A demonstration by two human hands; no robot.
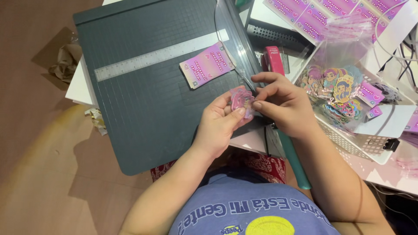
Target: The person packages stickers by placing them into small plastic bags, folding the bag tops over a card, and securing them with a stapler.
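Note:
Both hands meet over the near right corner of a dark grey paper trimmer. My left hand pinches a small pink and purple sticker in a clear sleeve from below. My right hand grips the same sleeved sticker from the right, fingertips on its top edge. A small stack of pink and purple cards lies on the trimmer bed just beyond my hands, beside the metal ruler strip.
A white mesh basket at the right holds clear bags of colourful character stickers. A red stapler sits behind my right hand. Printed pink card sheets lie at the top right. Crumpled brown paper rests on the wooden floor at left.

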